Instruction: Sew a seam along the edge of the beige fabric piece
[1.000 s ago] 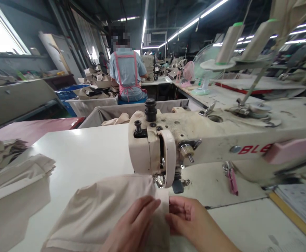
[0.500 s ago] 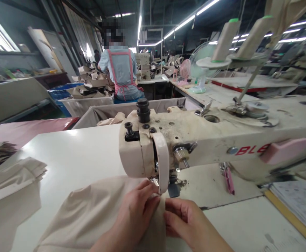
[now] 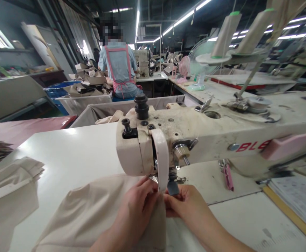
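Observation:
A beige piece of fabric [image 3: 95,206] lies under the head of a cream sewing machine [image 3: 189,129], its right edge running toward me. My left hand [image 3: 134,206] presses on the cloth just left of the needle area, fingers bent and pinching it near the edge. On the other side my right hand [image 3: 181,201] is closed on the fabric's right edge, thumb against the fingers, close beside a small dark plate [image 3: 173,188]. The needle and presser foot are mostly hidden behind the white curved guard [image 3: 161,159] and my left fingers.
Stacked beige fabric pieces [image 3: 13,189] lie on the white table [image 3: 71,154] at left. Pink-handled thread snips [image 3: 228,177] and a patterned paper pad [image 3: 297,203] are on the right. Thread cones [image 3: 226,35] stand above. A person in a pink-strapped apron [image 3: 120,68] sits ahead, beyond a fabric-lined bin [image 3: 97,112].
My right hand has moved forward along the fabric edge, nearer the machine's needle area. The left hand stays almost in place on the cloth. The view has shifted slightly.

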A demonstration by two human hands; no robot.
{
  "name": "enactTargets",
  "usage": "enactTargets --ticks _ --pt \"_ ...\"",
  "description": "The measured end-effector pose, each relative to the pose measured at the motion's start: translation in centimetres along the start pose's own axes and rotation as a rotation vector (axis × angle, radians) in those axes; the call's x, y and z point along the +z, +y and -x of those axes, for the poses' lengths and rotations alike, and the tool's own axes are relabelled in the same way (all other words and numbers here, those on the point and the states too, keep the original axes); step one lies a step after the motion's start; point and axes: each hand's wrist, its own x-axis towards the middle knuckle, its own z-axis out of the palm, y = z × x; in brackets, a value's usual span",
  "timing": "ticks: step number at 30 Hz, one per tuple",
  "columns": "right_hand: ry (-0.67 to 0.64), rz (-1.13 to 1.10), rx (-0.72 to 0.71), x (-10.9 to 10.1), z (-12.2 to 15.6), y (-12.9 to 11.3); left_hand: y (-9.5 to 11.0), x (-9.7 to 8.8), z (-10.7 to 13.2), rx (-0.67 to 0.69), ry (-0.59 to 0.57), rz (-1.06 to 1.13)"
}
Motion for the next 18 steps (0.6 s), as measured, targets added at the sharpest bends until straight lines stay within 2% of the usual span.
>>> enactTargets --ticks 6,13,15,18 --pt "0.049 0.059 0.008 0.1 0.1 0.2 -0.7 0.6 0.0 0.082 0.096 -0.048" --pt "0.061 0.189 -0.056 0.0 0.1 0.1 -0.5 0.8 0.1 0.039 0.116 -0.033" --pt "0.062 0.220 -0.078 -0.1 0.1 0.1 -0.2 0.4 0.0 0.011 0.093 -0.019" --pt "0.055 0.241 -0.081 -0.2 0.0 0.2 0.1 -0.7 -0.4 -0.017 -0.049 0.015"
